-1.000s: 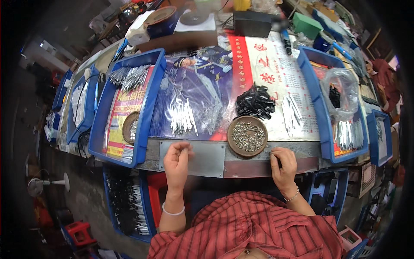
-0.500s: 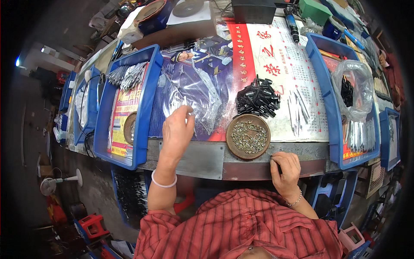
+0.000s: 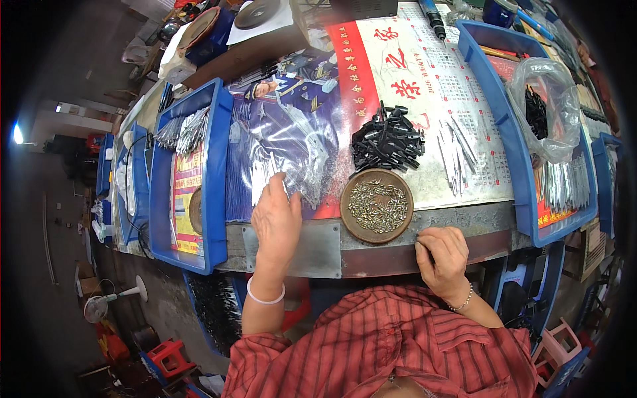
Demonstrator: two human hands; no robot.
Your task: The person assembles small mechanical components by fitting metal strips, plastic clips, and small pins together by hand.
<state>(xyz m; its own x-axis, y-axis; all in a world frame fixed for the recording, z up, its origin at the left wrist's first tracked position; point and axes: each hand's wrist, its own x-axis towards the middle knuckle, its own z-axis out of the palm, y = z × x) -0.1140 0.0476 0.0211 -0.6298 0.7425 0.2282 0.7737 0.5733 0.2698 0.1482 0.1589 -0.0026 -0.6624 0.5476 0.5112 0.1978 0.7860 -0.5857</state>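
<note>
My left hand [image 3: 275,215] reaches forward over the bench edge, fingertips on a pile of thin silvery metal strips [image 3: 269,174] lying on a clear plastic sheet. My right hand [image 3: 441,255] rests curled on the metal front edge of the bench [image 3: 371,252], fingers pinched together; whether it holds a small piece I cannot tell. Between the hands sits a round brown dish [image 3: 377,205] of small metal pieces. Behind it lies a heap of small black plastic parts [image 3: 386,140], with another spread of silvery strips [image 3: 458,154] to its right.
Blue plastic trays flank the work area, one at left [image 3: 189,182] with a poster liner and metal parts, one at right [image 3: 531,132] holding a clear bag of black parts. More blue bins stand further left. Stools, a fan and bins lie on the floor below.
My left hand left the bench's front edge and moved forward onto the silvery strips. The right hand stayed at the edge. The view has tilted and come closer.
</note>
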